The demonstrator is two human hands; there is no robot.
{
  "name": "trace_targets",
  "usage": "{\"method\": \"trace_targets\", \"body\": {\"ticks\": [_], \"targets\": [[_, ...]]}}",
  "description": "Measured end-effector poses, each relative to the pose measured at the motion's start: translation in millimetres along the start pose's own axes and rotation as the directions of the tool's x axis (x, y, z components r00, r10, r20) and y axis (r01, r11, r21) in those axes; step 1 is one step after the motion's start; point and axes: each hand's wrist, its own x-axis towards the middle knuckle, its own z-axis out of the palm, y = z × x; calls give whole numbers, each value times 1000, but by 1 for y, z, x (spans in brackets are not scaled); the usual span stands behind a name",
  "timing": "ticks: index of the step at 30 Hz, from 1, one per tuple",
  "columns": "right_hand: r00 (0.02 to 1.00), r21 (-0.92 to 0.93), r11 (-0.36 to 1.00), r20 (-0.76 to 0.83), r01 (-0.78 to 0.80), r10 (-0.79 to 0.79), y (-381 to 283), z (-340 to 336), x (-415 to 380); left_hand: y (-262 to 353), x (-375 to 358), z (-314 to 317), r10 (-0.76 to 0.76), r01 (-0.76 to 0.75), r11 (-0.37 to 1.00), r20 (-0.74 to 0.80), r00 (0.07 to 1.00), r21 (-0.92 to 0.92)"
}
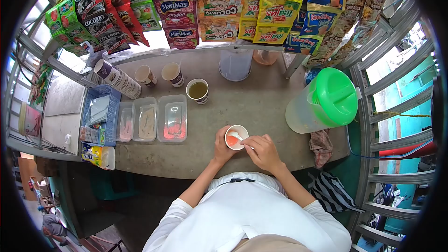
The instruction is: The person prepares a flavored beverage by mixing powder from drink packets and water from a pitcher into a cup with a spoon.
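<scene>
My left hand is wrapped round a paper cup near the front edge of the counter. Inside the cup lies something orange-red. My right hand pinches the handle of a white spoon, whose bowl is down in the cup. To the left stand three clear plastic tubs: one has pink-red powder at its bottom, the middle one something beige, and the far left one something pinkish. Behind them a paper cup holds a greenish-yellow liquid.
A large jug with a green lid stands at the right, beside a checked cloth. Stacked cups lean near a blue basket at the left. Drink sachets hang overhead. A lidded clear container sits at the back.
</scene>
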Motion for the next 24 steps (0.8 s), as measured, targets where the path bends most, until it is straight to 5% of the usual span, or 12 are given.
{"method": "trace_targets", "body": {"ticks": [9,12,24], "targets": [[999,16,1000,40,27,-28,-8,-5,0,-1,-2,3,-24,24,998,-8,1000,-65],[997,1,999,-57,46,-46,-7,0,4,2,-1,1,-16,16,998,-3,1000,-59],[996,42,999,88,13,-17,-9,-5,-2,6,3,1,40,-41,998,-10,999,-51]]}}
